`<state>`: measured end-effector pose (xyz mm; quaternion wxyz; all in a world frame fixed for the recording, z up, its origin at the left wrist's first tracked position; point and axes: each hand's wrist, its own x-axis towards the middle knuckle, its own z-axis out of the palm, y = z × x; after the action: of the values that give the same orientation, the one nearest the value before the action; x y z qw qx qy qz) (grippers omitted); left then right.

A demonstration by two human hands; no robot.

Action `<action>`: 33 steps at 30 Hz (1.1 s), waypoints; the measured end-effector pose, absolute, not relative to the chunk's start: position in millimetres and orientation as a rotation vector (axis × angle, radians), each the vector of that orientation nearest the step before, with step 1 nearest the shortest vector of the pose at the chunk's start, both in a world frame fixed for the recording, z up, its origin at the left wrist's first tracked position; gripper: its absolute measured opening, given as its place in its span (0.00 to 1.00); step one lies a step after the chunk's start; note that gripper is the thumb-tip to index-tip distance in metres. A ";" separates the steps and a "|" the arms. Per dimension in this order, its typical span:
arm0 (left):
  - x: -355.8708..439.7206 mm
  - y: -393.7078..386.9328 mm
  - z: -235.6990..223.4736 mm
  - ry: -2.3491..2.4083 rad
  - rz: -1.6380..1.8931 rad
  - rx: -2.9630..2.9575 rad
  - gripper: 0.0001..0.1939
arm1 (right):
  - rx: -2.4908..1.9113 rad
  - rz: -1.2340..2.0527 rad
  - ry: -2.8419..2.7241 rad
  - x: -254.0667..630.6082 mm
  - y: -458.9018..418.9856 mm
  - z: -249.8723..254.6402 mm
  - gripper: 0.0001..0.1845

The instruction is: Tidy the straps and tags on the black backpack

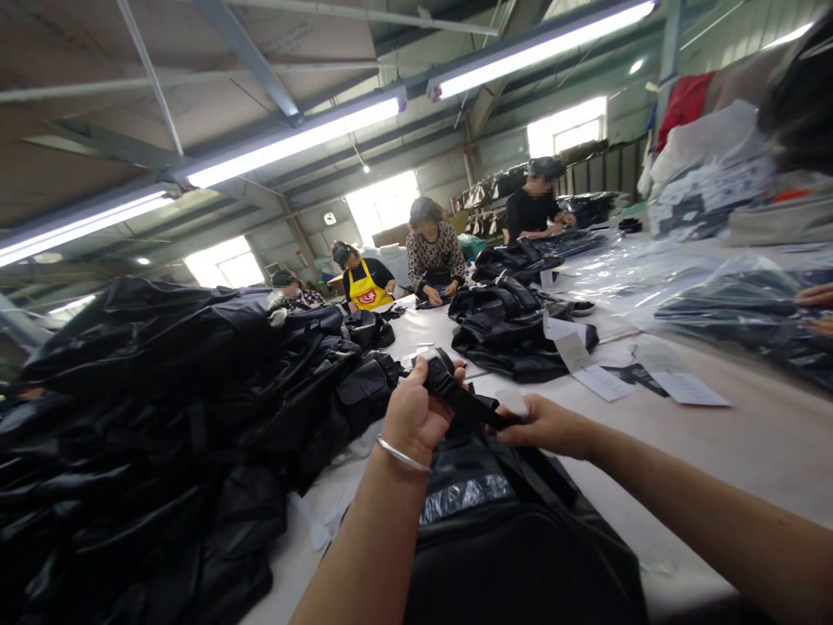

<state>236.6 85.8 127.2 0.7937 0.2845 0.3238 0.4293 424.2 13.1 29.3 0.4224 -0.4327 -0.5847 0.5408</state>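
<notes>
While the left hand (416,415) clenches its fingers (435,375) around the upper end of a black strap (463,398), the right hand (545,425) pinches the lower end just beside it. Beneath both lies a black bag (514,538) with a glossy strip, resting on the white table (729,434); whether it holds anything cannot be told. Left of it rises a heap of black bags (162,417). Paper tags (602,382) lie beyond, near co-workers (435,252).

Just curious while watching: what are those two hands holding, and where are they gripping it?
A black strap of the black garment. The left hand grips its upper end; the right hand pinches its lower end.
</notes>
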 end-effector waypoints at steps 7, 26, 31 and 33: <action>219.3 90.3 120.3 0.720 0.970 0.601 0.17 | -1.073 1.469 -1.403 429.0 15.2 28.5 0.21; 239.7 114.0 97.2 0.785 0.863 0.635 0.17 | -1.150 1.618 -1.273 432.8 37.5 -21.3 0.25; 252.0 116.3 82.9 0.823 0.822 0.617 0.17 | -1.254 1.465 -1.227 449.7 25.8 -18.5 0.20; 257.6 115.2 81.0 0.830 0.820 0.619 0.16 | -1.279 1.433 -1.221 452.5 20.4 -15.7 0.20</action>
<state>257.6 115.2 81.0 0.7896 0.2876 0.3855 0.3810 452.5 20.4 -15.7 0.4196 -0.5101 -0.4869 0.5715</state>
